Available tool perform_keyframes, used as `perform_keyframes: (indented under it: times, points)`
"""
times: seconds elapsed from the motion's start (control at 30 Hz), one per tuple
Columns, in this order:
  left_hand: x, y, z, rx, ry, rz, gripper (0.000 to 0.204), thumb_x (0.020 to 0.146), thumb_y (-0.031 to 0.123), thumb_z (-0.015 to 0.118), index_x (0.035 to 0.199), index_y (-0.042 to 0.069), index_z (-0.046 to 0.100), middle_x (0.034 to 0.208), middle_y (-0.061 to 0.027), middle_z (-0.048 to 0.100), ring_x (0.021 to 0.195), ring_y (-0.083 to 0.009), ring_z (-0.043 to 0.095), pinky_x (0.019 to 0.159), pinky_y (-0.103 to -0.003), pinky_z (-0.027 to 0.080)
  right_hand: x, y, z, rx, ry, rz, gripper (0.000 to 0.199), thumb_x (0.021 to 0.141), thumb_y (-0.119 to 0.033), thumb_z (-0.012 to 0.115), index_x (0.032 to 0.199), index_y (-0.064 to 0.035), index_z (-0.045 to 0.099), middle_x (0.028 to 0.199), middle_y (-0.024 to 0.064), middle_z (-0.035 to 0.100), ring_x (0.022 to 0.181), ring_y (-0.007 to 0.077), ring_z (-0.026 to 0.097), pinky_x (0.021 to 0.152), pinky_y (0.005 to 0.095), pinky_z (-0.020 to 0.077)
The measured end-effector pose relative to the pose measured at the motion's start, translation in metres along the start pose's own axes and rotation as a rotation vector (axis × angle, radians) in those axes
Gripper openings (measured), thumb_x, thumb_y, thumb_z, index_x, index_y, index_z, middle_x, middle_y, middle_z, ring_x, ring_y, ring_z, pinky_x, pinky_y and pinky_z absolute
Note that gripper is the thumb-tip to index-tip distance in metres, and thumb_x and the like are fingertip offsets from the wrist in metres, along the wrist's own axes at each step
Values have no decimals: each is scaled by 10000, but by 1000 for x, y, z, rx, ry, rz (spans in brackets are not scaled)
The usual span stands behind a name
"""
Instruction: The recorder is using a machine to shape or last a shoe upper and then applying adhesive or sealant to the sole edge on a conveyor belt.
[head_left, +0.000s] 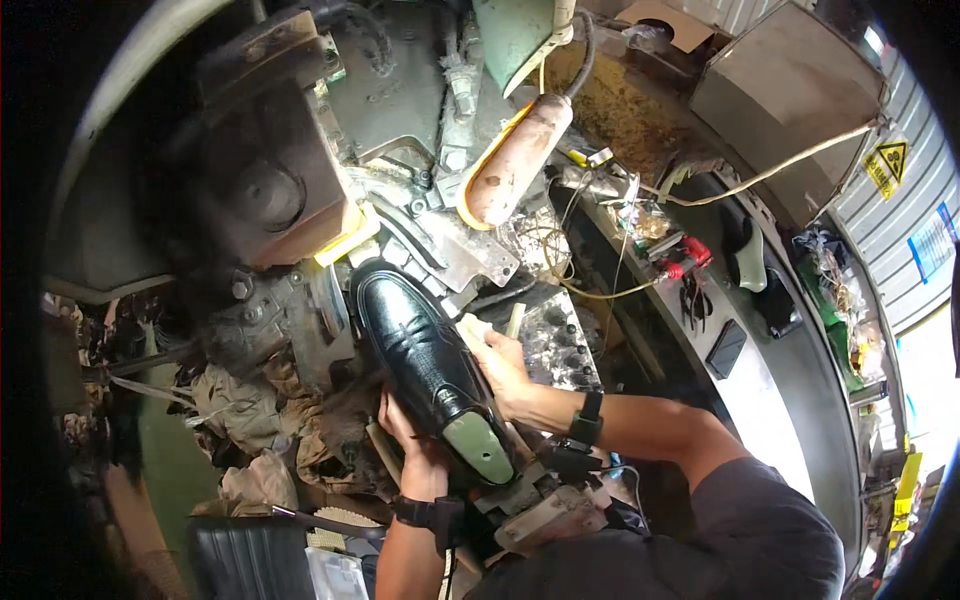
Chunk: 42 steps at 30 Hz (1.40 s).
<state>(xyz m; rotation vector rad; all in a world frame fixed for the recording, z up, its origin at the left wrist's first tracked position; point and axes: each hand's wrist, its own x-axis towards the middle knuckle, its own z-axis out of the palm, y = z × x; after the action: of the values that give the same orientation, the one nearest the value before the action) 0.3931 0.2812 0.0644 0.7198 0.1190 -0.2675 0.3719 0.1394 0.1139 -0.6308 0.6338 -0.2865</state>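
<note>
A shiny black leather shoe sits on a green shoe last, its toe pointing away from me against the machine. My left hand closes round the left side of the shoe near the heel, with most of its fingers hidden beneath. On the other side, my right hand presses along the shoe's right edge, thumb and fingers closed against it. Something pale shows at the right fingertips; I cannot tell what it is.
A lamp with a worn housing hangs just beyond the shoe. Crumpled cloth lies at left. On the right, a bench bears a phone, a red tool and another shoe last. A cable crosses toward the lamp.
</note>
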Motion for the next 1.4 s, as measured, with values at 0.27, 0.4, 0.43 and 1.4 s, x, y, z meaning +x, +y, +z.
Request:
perform_keyframes:
  times: [0.27,0.4,0.43,1.4]
  points:
    - [6,11,15,198,67,-4,418,1005,351,525,1185,-14,618,1106,-104,659,930,-212,641,811,-338,524,1,-1,-10,-150,-38,-85,388,952,-272,666,1188,25,587,935,49,677,782,110,620,671,263,512]
    - [18,36,-41,787,130,509,390,1044,272,460,1248,-44,561,1225,-138,628,1115,-233,587,997,-350,434,-6,-53,-73,-492,-189,-61,531,942,-286,656,1286,71,466,1086,168,666,867,177,670,797,333,564]
    - [22,46,-87,898,156,611,388,1043,250,447,1279,-45,537,1290,-157,585,1180,-258,550,1037,-368,401,-21,-75,-91,-482,-176,-76,543,937,-280,659,1289,77,450,1108,191,659,893,199,678,821,355,572]
    - [-29,-10,-266,717,363,-138,588,929,503,545,1232,-1,538,1194,-171,598,948,-320,599,850,-429,508,-344,-6,-474,-531,859,97,452,929,-176,660,1344,-43,543,994,89,666,806,183,683,690,295,589]
